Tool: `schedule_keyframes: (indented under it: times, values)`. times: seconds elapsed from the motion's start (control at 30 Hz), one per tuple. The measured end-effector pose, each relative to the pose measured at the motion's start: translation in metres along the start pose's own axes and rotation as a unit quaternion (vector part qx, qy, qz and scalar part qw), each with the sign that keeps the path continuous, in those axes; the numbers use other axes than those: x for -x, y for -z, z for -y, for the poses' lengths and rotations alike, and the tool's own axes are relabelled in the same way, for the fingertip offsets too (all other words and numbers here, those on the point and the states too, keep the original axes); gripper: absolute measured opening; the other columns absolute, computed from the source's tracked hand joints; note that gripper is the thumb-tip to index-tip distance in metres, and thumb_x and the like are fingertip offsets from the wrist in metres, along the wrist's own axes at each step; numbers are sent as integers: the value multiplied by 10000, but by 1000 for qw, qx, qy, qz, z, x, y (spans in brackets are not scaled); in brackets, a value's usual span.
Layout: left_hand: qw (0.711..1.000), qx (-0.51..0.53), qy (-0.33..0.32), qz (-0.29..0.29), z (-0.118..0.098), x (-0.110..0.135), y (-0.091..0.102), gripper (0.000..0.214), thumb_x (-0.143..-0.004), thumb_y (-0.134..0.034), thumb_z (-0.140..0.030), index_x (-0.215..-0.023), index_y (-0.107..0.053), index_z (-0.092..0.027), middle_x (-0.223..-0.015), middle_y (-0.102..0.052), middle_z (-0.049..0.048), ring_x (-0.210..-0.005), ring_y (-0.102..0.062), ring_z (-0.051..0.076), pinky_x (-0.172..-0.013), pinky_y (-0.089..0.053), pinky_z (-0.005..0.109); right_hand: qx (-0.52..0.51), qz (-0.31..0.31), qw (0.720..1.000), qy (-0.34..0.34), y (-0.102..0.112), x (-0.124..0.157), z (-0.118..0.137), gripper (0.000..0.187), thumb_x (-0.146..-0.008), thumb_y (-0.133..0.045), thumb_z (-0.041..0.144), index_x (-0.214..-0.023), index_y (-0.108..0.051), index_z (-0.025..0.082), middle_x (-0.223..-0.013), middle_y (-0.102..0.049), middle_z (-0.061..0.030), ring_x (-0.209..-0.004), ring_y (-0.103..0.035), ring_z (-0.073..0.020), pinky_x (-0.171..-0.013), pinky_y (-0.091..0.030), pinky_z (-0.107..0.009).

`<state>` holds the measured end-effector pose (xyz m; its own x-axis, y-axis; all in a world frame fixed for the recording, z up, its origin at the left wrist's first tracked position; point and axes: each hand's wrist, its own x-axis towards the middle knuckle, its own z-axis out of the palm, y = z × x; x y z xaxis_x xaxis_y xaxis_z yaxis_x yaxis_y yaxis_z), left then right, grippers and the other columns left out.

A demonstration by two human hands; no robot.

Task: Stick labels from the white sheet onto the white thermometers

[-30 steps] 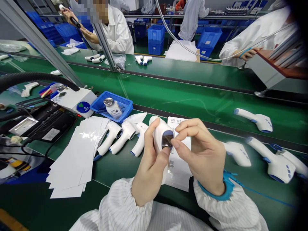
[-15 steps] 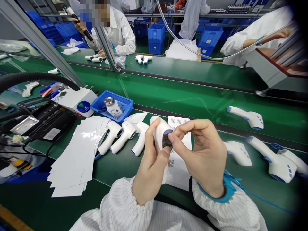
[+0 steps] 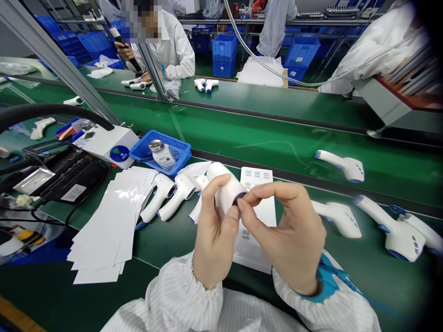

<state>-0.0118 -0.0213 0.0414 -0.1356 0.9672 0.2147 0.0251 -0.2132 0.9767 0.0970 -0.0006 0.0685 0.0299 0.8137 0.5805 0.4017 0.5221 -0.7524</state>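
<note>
The left hand is clamped around a white handheld device, its forefinger curled over the top of the body and its thumb near the open end. The right hand brings its thumb and forefinger close together at the dark blue rim of that end; whether they grip the rim or something small, I cannot tell. Both hands meet at the device, which is raised in front of the wearer, before a printed sheet. The long axis of its body slants from upper left to lower right, with the rounded end up and left and the rimmed end facing the right fingertips. The left hand hides most of the handle. Similar devices lie just to the left.
</note>
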Motion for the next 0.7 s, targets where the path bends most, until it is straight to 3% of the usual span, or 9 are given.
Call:
schedule_keyframes:
  times: [0.17,0.27,0.43,0.57,0.7]
  values:
    - [995,-46,-76,-46,9,-7,1,356,-933,-507,-282,-1285,-467,-317,-1077,-567,27,-863,-572,154,-744,-482,280,-9,21,1000,-18,1,6,5,266,-813,-667,91,-991,-557,255,-870,-677,50,-795,-671,-115,-717,-544,-248]
    - [995,-39,-73,-54,10,-9,2,359,-935,-486,-241,-1285,-462,-317,-1089,-567,21,-839,-565,133,-732,-477,256,-55,77,992,-84,3,6,4,311,-817,-672,130,-1060,-528,260,-924,-683,35,-846,-687,-125,-727,-567,-246]
    - [996,-42,-59,-52,7,-9,2,376,-924,-484,-194,-1270,-466,-338,-1100,-560,-4,-824,-549,107,-731,-478,216,-116,137,972,-150,8,-2,-1,274,-805,-662,135,-994,-505,255,-796,-667,55,-726,-663,-112,-674,-563,-244]
    - [999,14,18,-30,3,-9,3,308,-952,-448,-255,-1245,-467,-346,-981,-549,-7,-652,-507,90,-591,-473,210,-147,159,960,-177,11,-9,-3,221,-808,-652,149,-920,-489,248,-709,-616,62,-627,-602,-106,-593,-521,-239]
    - [980,136,143,34,-1,-9,5,313,-958,-439,-353,-1271,-436,-370,-911,-514,-5,-548,-474,78,-491,-460,215,-78,89,985,-127,8,-11,-10,251,-804,-685,200,-994,-531,256,-824,-595,24,-752,-571,-134,-686,-496,-283]
